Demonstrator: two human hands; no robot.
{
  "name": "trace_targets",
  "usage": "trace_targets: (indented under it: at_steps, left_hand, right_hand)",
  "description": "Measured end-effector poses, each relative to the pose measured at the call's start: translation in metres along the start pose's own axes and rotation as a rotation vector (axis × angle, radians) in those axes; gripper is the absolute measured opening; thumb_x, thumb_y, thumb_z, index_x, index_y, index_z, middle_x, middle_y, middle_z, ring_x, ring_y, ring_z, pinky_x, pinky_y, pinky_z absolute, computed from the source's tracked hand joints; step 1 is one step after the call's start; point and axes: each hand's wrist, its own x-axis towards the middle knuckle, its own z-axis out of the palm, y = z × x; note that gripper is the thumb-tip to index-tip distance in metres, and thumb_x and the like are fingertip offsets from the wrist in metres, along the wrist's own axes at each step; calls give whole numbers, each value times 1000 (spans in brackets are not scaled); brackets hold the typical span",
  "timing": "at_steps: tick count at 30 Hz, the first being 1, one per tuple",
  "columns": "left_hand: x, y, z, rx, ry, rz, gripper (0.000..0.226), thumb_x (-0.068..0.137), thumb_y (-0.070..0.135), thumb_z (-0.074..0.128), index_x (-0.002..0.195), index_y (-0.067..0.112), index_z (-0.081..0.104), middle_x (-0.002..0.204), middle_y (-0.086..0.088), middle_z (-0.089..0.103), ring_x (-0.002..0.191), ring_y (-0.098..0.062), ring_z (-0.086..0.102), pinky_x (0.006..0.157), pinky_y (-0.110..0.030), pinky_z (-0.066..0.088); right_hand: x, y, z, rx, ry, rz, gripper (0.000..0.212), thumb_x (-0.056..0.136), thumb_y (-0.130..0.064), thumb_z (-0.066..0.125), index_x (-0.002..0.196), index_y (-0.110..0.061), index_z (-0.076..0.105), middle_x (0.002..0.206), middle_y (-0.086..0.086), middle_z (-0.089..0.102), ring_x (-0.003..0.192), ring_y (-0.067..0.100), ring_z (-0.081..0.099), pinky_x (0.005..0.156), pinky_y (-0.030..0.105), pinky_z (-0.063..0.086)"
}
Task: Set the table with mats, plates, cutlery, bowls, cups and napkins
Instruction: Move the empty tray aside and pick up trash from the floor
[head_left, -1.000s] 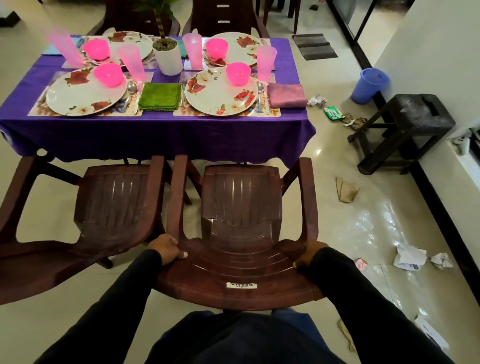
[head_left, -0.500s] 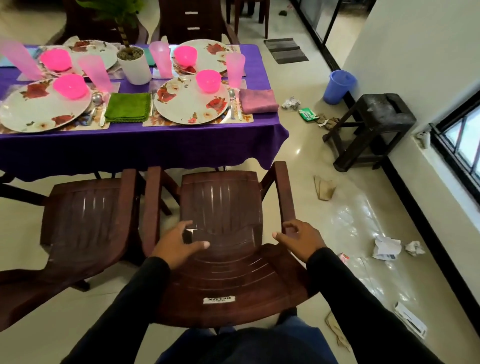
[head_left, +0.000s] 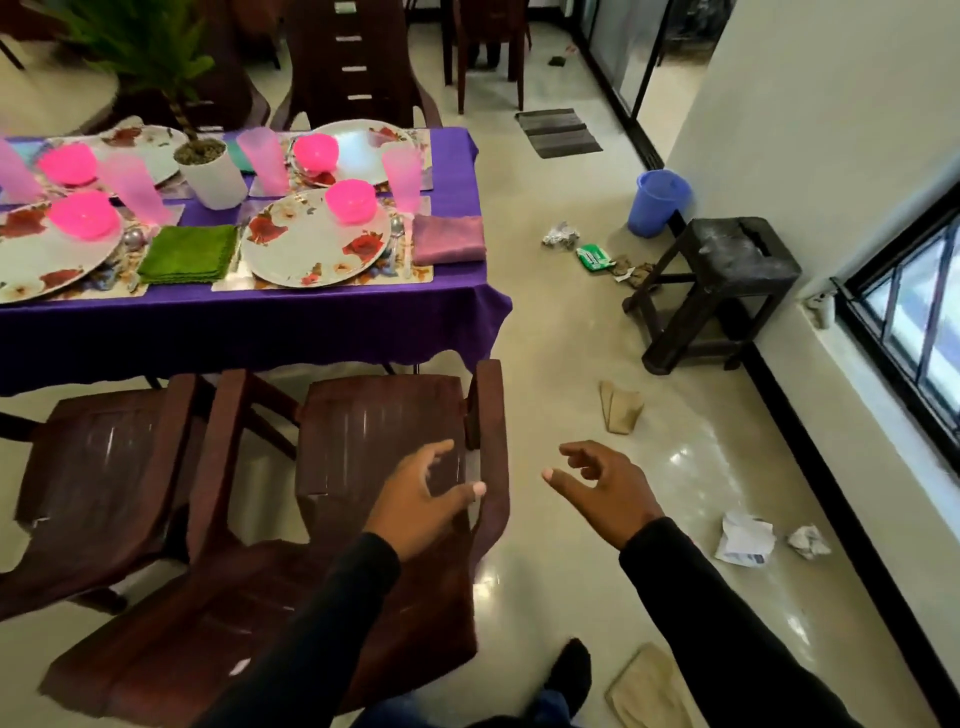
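Observation:
The table under a purple cloth (head_left: 260, 322) holds floral mats, flowered plates (head_left: 311, 244), pink bowls (head_left: 351, 200), pink cups (head_left: 402, 174), a green napkin (head_left: 187, 253), a mauve napkin (head_left: 449, 239) and cutlery (head_left: 397, 239) beside the plates. My left hand (head_left: 423, 501) hovers empty over the seat of the near brown chair (head_left: 374, 441), fingers spread. Held loosely curled, my right hand (head_left: 597, 486) floats above the floor to the right of that chair and holds nothing.
A second brown chair (head_left: 104, 467) stands left of the first. A potted plant (head_left: 210, 166) sits mid-table. On the right are a dark stool (head_left: 722, 280), a blue bucket (head_left: 657, 200), scattered paper litter (head_left: 743, 538) and a wall with a window (head_left: 914, 322).
Both hands let go of the near chair's back and lifted off it. The view swung to the right, so the chair and table now lie further left.

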Motion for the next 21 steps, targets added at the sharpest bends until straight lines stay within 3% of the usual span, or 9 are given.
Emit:
trace_targets:
  at_steps: [2,5,9,13,19,21]
  left_hand:
    - [7,19,33,-27,26,2,70,84,42,77,145,29,45,148,2,46,124,-8,46,100,-27,40]
    - [17,40,74,-85,45,-9,71,82,45,78,144,31,47,149,3,46,129,-11,46,107,-35,43]
    - [33,61,116,-132,45,-4,71,82,45,78,144,30,48,146,4,47,126,-9,46,103,-33,43]
    - [46,74,134,-161,23,-13,72,79,52,77,143,36,47,149,8,44,135,-10,42,112,-44,40]
    - [85,81,134,-139,41,-60,74,76,54,78,141,35,49,146,10,47,131,-8,45,106,-35,42]
    - [110,83,133,-155,51,-86,80,69,63,77,139,37,50,145,9,49,130,-9,47,105,-37,45]
  right_hand:
    - [9,16,-25,45,-15,6,45,83,-49,73,122,-29,63,115,-6,63,105,11,60,84,22,46]
    - [19,32,-51,30,-64,-10,46,84,-49,73,124,-29,62,117,-7,62,103,9,59,82,20,44]
    - [27,52,-77,34,-81,-49,47,84,-49,72,126,-29,61,120,-8,60,105,7,58,78,14,43]
    - [44,57,-96,95,-57,-62,47,85,-48,72,126,-29,61,122,-9,60,106,6,58,83,17,45]
    - [88,57,-112,161,-73,-52,46,85,-48,72,126,-31,60,124,-10,57,110,7,56,92,24,49]
    - [110,57,-117,149,-110,-49,47,85,-49,72,127,-32,59,124,-11,56,110,6,55,92,23,48]
